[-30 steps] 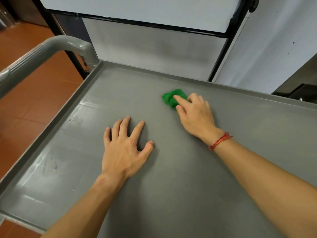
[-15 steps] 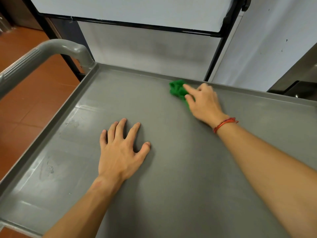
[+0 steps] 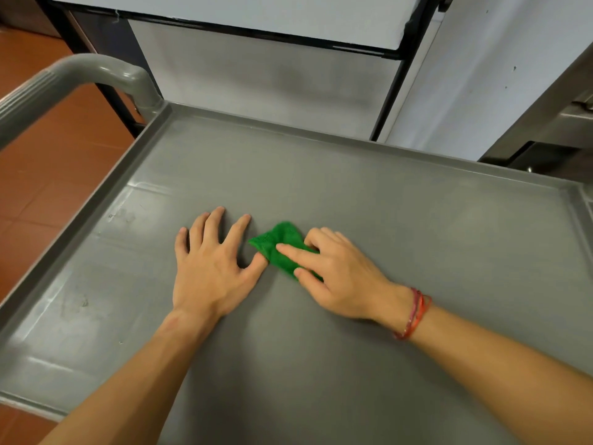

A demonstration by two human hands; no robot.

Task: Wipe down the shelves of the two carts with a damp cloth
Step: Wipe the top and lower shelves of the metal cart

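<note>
A grey plastic cart shelf [image 3: 401,194] with a raised rim fills most of the view. A small crumpled green cloth [image 3: 279,244] lies on it near the middle. My right hand [image 3: 337,274] presses down on the cloth, fingers over its right part, a red string bracelet at the wrist. My left hand [image 3: 211,268] rests flat on the shelf with fingers spread, its thumb touching the cloth's left edge.
The cart's grey handle [image 3: 73,78] curves up at the left corner. A white panel in a black frame [image 3: 266,72] stands just behind the cart. A white wall [image 3: 475,75] and steel equipment [image 3: 558,110] are at right. Red floor tiles [image 3: 48,168] show at left.
My right hand has dragged the green cloth from the far rim back toward me, to right beside my left thumb. My left hand stays flat on the shelf.
</note>
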